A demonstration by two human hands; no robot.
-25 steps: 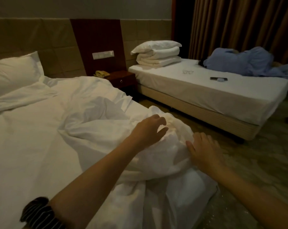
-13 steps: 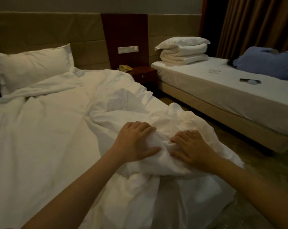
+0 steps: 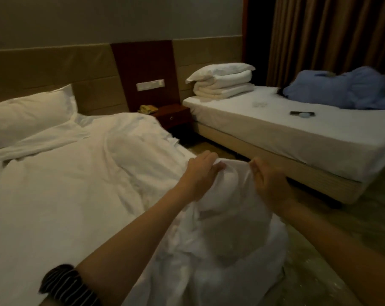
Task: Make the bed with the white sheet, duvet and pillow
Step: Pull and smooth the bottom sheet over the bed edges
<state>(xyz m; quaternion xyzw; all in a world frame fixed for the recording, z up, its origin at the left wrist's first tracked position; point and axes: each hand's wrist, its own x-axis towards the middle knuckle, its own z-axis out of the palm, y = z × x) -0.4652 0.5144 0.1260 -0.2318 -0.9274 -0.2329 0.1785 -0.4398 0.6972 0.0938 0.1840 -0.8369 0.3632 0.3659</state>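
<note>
A: Is there any writing to read?

B: Only on a pale switch plate, set in the dark red wall panel above the nightstand. Its markings are too blurred to make out.

A: And the white sheet?

B: The white sheet is thin, creased and bunched at the near right edge of the bed. Its lower part spills off the side toward the floor. The lifted fold is sheer enough that shadow shows through it.

A: Who holds it?

B: The person's left hand and right hand hold up its top fold, close together but not touching. The fingers of each hand are curled round the cloth and pinch it. A black striped band sits on the left forearm.

A: The rest of that bed?

B: White linen lies rumpled over the mattress. A white pillow rests against the padded headboard at the far left.

A: Beyond it?

B: A second bed carries a folded stack of white bedding at its head. It also holds a blue bundle near the brown curtain, and a small dark flat thing.
</note>
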